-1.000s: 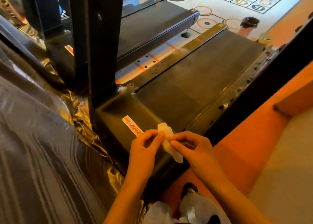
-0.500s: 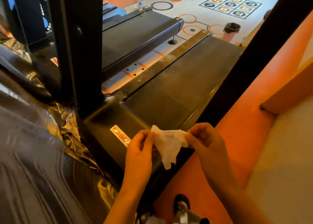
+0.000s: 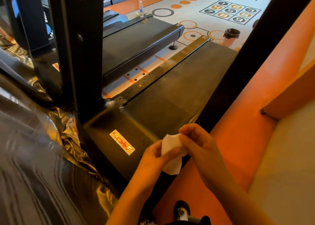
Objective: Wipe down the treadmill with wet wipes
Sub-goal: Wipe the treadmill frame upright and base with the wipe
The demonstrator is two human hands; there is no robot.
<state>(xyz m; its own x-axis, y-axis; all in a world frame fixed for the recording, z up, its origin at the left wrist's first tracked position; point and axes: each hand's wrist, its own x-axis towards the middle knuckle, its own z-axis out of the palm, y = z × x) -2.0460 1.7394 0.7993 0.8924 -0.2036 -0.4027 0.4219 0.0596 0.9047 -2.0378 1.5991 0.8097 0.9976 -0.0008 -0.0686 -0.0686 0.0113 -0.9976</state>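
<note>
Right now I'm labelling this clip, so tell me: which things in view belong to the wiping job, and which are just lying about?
Job:
wet wipe, pinched between left hand and right hand
treadmill in front, its side rail speckled

Lying about:
water bottle
lined bin
neighbouring treadmill
black plastic sheeting

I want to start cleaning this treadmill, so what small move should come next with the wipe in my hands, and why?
Probably pull the wipe open flat, ready to lay on the motor cover. The left hand and right hand pinch it bunched up in the air by the cover's edge, touching nothing, and dark specks show on the cover near the sticker.
</note>
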